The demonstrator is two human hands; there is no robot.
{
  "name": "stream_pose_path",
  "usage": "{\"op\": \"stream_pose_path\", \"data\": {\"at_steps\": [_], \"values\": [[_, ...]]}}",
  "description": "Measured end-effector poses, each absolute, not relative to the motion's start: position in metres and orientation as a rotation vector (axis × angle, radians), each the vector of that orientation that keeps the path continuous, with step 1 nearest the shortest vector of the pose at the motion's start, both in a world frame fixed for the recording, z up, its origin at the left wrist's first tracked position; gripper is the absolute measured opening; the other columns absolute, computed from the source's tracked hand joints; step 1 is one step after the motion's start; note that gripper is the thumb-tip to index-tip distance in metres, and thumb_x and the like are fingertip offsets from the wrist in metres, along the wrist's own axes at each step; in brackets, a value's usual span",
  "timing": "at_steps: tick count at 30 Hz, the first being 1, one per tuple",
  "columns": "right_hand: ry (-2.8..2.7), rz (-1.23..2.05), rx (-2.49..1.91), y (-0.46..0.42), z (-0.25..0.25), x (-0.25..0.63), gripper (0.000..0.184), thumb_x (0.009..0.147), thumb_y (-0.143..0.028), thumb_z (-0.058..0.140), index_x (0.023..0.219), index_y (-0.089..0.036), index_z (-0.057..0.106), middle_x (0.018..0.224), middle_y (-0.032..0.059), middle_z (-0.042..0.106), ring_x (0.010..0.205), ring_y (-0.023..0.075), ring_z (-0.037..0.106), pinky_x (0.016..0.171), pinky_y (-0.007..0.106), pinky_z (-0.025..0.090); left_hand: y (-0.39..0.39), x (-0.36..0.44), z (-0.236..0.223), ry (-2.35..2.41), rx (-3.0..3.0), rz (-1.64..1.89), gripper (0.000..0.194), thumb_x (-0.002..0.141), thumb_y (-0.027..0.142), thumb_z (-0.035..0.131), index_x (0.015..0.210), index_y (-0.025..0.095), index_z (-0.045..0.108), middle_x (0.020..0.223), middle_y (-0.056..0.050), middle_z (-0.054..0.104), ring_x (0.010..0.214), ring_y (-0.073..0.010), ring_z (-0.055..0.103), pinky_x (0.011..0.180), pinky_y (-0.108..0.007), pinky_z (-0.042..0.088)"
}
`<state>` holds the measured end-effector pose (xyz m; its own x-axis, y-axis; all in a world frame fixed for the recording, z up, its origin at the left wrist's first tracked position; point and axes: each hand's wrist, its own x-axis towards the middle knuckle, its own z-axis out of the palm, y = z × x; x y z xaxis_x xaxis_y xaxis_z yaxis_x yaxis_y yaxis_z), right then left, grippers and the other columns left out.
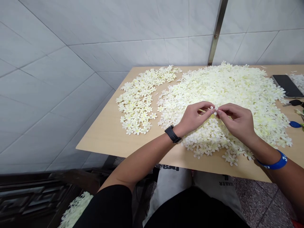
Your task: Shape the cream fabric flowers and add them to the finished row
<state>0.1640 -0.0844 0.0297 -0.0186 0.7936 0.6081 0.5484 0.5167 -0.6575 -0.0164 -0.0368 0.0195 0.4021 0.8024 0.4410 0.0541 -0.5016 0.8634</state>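
Both hands meet over a large heap of white artificial flowers (pixel 228 85) with pale yellow centres. My left hand (pixel 196 117), with a black watch on its wrist, pinches a small white flower (pixel 213 109) between thumb and forefinger. From the other side, my right hand (pixel 237 122) closes thumb and fingertips on the same flower. The fingertips hide much of it, and its stem cannot be made out. Left of the heap, a smaller curved pile of similar flowers (pixel 140 101) lies on the tabletop.
The wooden table (pixel 106 136) stands against a tiled wall (pixel 154 52). A dark phone (pixel 288 85) lies at the right, near a black key (pixel 295 102) and a blue tag (pixel 295 124). More flowers (pixel 76 210) sit low at the left, beside dark carved furniture (pixel 30 199).
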Motion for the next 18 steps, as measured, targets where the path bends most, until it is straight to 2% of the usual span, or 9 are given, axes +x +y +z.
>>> {"op": "stream_pose_path", "data": {"at_steps": [2,5,8,12,14,18], "values": [[-1.718,0.238,-1.129,-0.0847,0.0294,0.1642,0.010,0.092,-0.021,0.068,0.086,-0.024,0.075,0.081,0.0036,0.077,0.070,0.0188,0.071,0.064,0.033,0.059,-0.0372,-0.0163,0.0191,0.744,1.865,1.163,0.014,0.095,0.027,0.067,0.100,0.018,0.077,0.103,-0.007,0.080,0.093,-0.0153,0.073,0.078,-0.025,0.058],[-1.736,0.180,-1.113,-0.0837,0.0271,0.1650,0.002,0.090,-0.022,0.073,0.090,-0.023,0.074,0.086,0.0047,0.076,0.072,0.0188,0.071,0.068,0.034,0.061,-0.0369,-0.0165,0.0186,0.816,1.883,1.164,0.014,0.095,0.025,0.066,0.092,0.018,0.078,0.096,-0.006,0.081,0.088,-0.0153,0.073,0.077,-0.026,0.057],[-1.758,0.195,-1.088,-0.0817,0.0242,0.1660,0.011,0.086,-0.026,0.079,0.095,-0.023,0.074,0.090,0.0054,0.076,0.074,0.0193,0.071,0.070,0.035,0.061,-0.0361,-0.0169,0.0184,0.847,1.876,1.121,0.014,0.094,0.027,0.067,0.087,0.017,0.076,0.087,-0.004,0.078,0.078,-0.0130,0.069,0.071,-0.025,0.052],[-1.720,0.289,-1.120,-0.0823,0.0233,0.1648,0.002,0.089,-0.026,0.076,0.089,-0.024,0.075,0.084,0.0035,0.077,0.073,0.0191,0.072,0.066,0.033,0.060,-0.0357,-0.0172,0.0181,0.860,1.857,1.088,0.023,0.090,0.034,0.073,0.077,0.016,0.068,0.074,-0.001,0.070,0.067,-0.0098,0.059,0.062,-0.023,0.043],[-1.681,0.377,-1.158,-0.0841,0.0242,0.1641,0.004,0.090,-0.026,0.074,0.087,-0.025,0.076,0.081,0.0026,0.077,0.071,0.0188,0.072,0.064,0.032,0.059,-0.0352,-0.0173,0.0173,0.857,1.836,1.081,0.031,0.090,0.041,0.074,0.075,0.016,0.065,0.071,0.000,0.067,0.064,-0.0093,0.055,0.059,-0.023,0.040],[-1.627,0.326,-1.234,-0.0845,0.0252,0.1684,0.008,0.091,-0.026,0.071,0.086,-0.025,0.076,0.078,0.0020,0.076,0.069,0.0193,0.072,0.064,0.033,0.057,-0.0310,-0.0191,0.0161,0.843,1.860,1.048,0.042,0.094,0.054,0.065,0.074,0.017,0.061,0.069,0.000,0.065,0.064,-0.0109,0.057,0.061,-0.025,0.043]]}}
